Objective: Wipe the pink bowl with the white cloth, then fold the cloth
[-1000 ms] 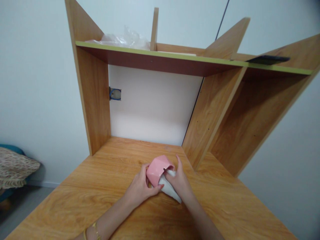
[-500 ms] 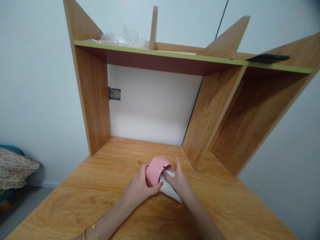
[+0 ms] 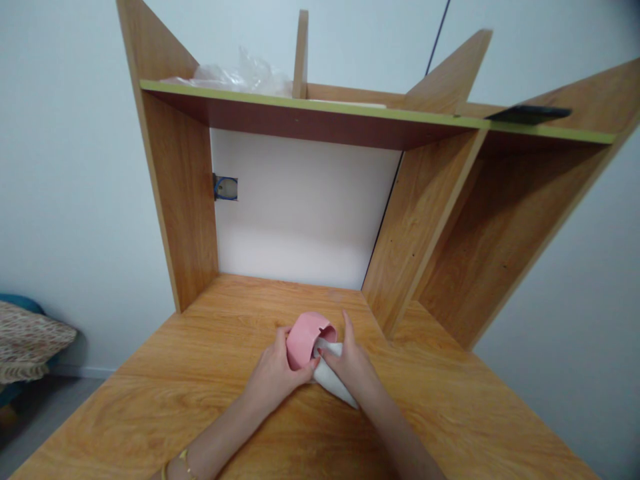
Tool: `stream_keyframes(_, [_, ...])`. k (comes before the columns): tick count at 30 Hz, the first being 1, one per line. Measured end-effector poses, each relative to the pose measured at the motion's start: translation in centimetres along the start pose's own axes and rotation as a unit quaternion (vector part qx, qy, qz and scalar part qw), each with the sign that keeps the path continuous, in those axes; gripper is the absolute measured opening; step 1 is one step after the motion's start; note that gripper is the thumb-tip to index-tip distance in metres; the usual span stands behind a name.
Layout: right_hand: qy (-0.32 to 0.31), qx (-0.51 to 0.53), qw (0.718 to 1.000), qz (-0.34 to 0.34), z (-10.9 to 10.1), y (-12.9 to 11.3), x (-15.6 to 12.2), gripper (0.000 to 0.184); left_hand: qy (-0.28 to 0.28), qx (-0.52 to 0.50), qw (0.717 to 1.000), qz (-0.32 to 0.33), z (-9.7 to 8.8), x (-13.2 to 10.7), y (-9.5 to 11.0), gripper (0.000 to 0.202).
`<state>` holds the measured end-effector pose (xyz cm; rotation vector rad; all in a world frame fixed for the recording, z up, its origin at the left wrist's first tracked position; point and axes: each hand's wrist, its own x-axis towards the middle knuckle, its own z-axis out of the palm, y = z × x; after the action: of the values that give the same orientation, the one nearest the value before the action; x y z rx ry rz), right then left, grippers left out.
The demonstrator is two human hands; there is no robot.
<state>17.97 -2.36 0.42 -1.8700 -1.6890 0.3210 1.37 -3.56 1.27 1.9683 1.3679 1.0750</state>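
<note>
Over the wooden desk, my left hand (image 3: 277, 363) is closed around a pink faceted pot-like container (image 3: 304, 339), thumb along its lower rim. The container is tipped on its side, its notched opening facing right. In my right hand (image 3: 345, 360) is a pale grey-white cloth (image 3: 334, 385), pinched with the thumb and fingers at the opening. Part of the cloth is tucked inside the container and the rest hangs down toward me. My right index finger points upward, apart from the cloth. The fingertips inside the container are hidden.
A wooden desk (image 3: 210, 400) carries a hutch with upright panels (image 3: 425, 220) behind my hands. On its shelf (image 3: 300, 120) lie a clear plastic bag (image 3: 240, 77) and a flat black object (image 3: 530, 115). An open wall socket box (image 3: 226, 188) shows at the back. Left stands a cloth-draped seat (image 3: 33, 337).
The view has shifted slightly, so everything sits a little further left. My right thumb and the cloth have moved slightly against the container's opening. Both hands keep their hold.
</note>
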Motion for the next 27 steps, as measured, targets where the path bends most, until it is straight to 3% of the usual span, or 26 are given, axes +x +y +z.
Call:
stream_keyframes(4, [0.013,-0.079,0.997,0.0,-1.0,-0.8,-0.3,0.082,-0.014,0.022,1.0,0.016,-0.2,0.0,0.1,0.058])
stream_keyframes(9, [0.031,-0.058,0.998,-0.014,-1.6,-0.7,-0.4,0.082,-0.025,0.051,0.998,0.034,-0.5,-0.4,0.1,0.064])
stream_keyframes(18, [0.028,0.11,0.993,-0.037,-0.8,-0.1,-0.4,0.079,-0.058,0.096,0.987,0.113,-1.4,-0.4,0.0,0.076])
stream_keyframes(22, [0.016,0.214,0.975,-0.053,0.1,0.0,-0.4,0.076,-0.055,0.083,0.99,0.101,-1.5,-0.3,-0.2,0.075])
stream_keyframes(27, [0.059,0.263,0.961,-0.067,0.5,-0.1,-0.1,0.074,-0.04,0.026,0.995,0.082,-1.9,0.0,-0.1,0.072])
